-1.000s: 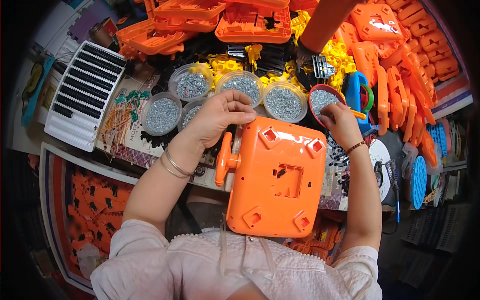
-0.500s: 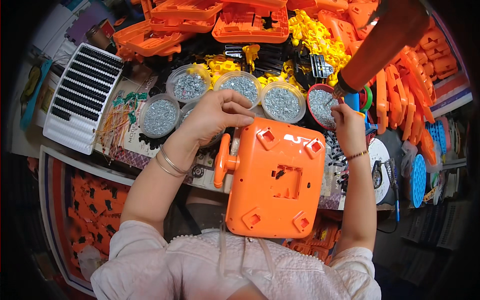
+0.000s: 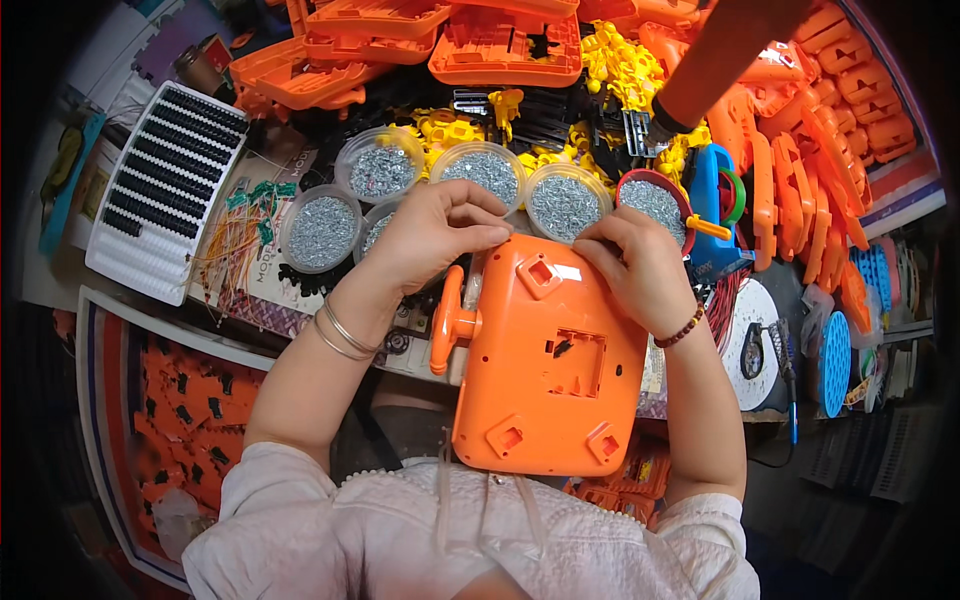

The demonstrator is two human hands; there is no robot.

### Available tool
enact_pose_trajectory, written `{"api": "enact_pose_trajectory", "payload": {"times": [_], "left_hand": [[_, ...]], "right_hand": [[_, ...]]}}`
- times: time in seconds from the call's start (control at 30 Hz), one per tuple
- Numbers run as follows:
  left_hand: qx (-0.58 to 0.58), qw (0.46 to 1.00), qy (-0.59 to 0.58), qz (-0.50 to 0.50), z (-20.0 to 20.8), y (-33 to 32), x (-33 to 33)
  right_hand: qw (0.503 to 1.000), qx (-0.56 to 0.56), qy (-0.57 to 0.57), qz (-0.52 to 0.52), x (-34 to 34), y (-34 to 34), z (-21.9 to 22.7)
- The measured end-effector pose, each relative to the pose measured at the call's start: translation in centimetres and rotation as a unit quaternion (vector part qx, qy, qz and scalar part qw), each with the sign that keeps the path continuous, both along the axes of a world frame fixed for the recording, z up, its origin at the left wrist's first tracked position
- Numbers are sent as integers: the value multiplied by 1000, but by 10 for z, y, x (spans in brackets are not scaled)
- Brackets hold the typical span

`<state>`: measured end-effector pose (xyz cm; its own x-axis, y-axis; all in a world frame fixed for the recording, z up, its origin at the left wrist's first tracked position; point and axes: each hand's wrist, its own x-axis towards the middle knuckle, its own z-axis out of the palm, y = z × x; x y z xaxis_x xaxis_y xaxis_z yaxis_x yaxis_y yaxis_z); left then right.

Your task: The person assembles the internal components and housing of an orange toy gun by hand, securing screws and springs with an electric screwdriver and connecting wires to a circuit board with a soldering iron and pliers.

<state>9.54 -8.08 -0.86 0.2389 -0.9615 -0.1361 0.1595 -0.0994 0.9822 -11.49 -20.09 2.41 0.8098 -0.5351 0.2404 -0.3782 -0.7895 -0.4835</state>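
Observation:
An orange plastic casing (image 3: 520, 390) rests against my front, its flat face with a square opening and several raised corner sockets toward me. An orange handle-shaped part (image 3: 453, 325) sticks out on its left side. My left hand (image 3: 435, 235) grips the far left edge of the casing between thumb and fingers. My right hand (image 3: 640, 268) lies over the far right corner, fingers bent and pressed together at the edge; whether a small piece is in them is hidden. Just beyond is a red-rimmed bowl (image 3: 652, 203) of small silvery screws.
Several clear tubs of screws (image 3: 565, 203) line the bench. A power screwdriver (image 3: 705, 75) hangs at upper right. Yellow parts (image 3: 625, 65) and orange shells (image 3: 505, 50) pile up behind. At left stand a white tray with black parts (image 3: 170, 190) and wires (image 3: 240, 260).
My right hand has moved left and nearer, from beside the red-rimmed bowl onto the casing's far right corner. The screwdriver has swung up and left. My left hand has stayed put.

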Motion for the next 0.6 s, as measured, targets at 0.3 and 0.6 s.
{"api": "enact_pose_trajectory", "payload": {"times": [0.3, 0.6], "left_hand": [[-3, 1000, 16, 24, -2, 9, -1], [-208, 871, -442, 49, 22, 87, -29]], "right_hand": [[998, -23, -37, 35, -7, 10, 0], [981, -92, 131, -110, -41, -75, -38]]}}
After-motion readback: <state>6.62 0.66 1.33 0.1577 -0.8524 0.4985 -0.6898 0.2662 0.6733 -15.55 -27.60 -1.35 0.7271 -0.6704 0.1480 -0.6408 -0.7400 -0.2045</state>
